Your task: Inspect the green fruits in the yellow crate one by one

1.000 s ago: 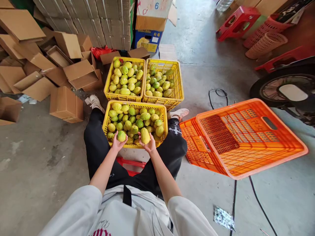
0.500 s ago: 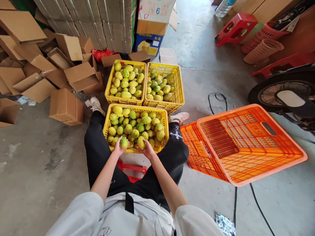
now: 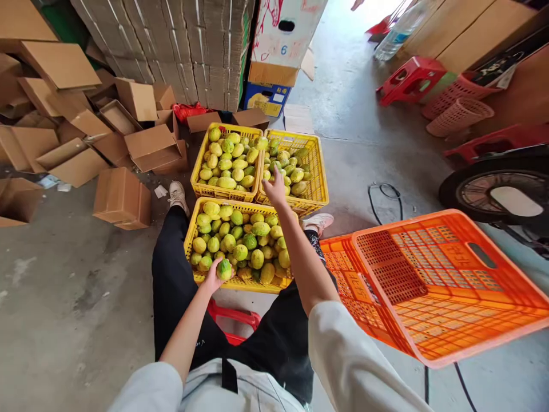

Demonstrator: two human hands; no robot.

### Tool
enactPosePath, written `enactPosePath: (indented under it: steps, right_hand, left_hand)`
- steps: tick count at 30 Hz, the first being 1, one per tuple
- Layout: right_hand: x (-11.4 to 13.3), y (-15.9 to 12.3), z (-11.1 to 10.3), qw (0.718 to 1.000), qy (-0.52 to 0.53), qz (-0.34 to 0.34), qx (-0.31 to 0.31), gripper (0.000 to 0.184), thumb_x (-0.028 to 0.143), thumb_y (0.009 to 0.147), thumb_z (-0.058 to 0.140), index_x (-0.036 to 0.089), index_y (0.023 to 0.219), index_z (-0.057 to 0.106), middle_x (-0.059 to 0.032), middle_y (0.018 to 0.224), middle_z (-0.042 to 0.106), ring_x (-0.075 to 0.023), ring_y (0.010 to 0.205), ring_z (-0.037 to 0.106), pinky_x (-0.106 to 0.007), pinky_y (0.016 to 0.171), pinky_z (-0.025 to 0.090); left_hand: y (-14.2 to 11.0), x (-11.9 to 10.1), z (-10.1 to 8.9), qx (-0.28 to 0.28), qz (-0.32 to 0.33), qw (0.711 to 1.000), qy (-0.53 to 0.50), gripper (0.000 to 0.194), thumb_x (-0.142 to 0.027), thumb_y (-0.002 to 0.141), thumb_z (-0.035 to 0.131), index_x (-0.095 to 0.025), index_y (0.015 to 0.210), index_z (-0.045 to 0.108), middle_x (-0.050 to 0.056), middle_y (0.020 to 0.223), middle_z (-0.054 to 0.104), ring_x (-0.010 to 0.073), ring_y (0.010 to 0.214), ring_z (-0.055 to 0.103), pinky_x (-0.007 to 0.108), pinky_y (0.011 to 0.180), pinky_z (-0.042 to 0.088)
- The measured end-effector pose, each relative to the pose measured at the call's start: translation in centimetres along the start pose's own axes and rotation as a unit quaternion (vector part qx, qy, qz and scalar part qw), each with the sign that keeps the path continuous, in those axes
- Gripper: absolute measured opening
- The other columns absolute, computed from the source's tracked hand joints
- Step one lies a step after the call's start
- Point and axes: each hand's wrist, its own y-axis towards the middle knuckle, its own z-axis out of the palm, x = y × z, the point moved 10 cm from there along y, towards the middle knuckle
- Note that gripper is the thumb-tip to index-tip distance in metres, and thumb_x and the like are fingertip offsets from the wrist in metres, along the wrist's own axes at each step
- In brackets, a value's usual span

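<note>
My left hand [image 3: 213, 277] is closed around a round green-and-yellow fruit [image 3: 223, 269], just above the near edge of the front yellow crate [image 3: 189, 243]. My right hand [image 3: 275, 186] reaches forward over the two back crates with its fingers apart and nothing in its grasp. Just beyond its fingers, a yellow-green fruit [image 3: 260, 143] shows at the wall between the back left crate [image 3: 225, 193] and the back right crate [image 3: 319, 171]; I cannot tell whether it rests there. All three crates hold many similar fruits, and the back right one is less full.
An orange crate [image 3: 355, 286] stands by my right leg. Loose cardboard boxes [image 3: 122, 197] are heaped on the left, with stacked cartons [image 3: 171, 51] behind. On the right are a red stool [image 3: 412, 77], a wheel [image 3: 484, 189] and a black cable [image 3: 386, 187].
My right hand has moved forward from the front crate to the back crates and no longer holds its yellow fruit. A fruit now shows beyond it. My left hand still holds its fruit.
</note>
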Motion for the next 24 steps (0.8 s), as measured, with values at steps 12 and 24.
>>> enactPosePath:
  steps: [12,24]
  right_hand:
    - [-13.7,-32.1,3.2,0.967,-0.104,0.154,0.174,0.054,0.019,0.084,0.054,0.015,0.137,0.061,-0.0174,0.143,0.057,-0.0301,0.135,0.055,-0.047,0.118,0.041]
    - [-10.7,-32.3,5.7,0.912,-0.178,0.198,0.313,0.04,0.018,0.095,0.057,0.011,0.134,0.066,-0.0177,0.139,0.063,-0.0293,0.13,0.057,-0.034,0.11,0.042]
  left_hand:
    - [-1.6,-1.0,0.6,-0.045,0.001,0.999,0.013,0.025,-0.025,0.094,0.049,-0.012,0.107,0.066,0.008,0.075,0.071,0.0231,0.07,0.073,0.038,0.068,0.064]
    - [-1.9,-1.0,0.5,-0.035,-0.013,0.998,0.044,0.03,-0.022,0.096,0.042,-0.01,0.112,0.064,0.016,0.093,0.075,0.0291,0.089,0.076,0.044,0.078,0.064]
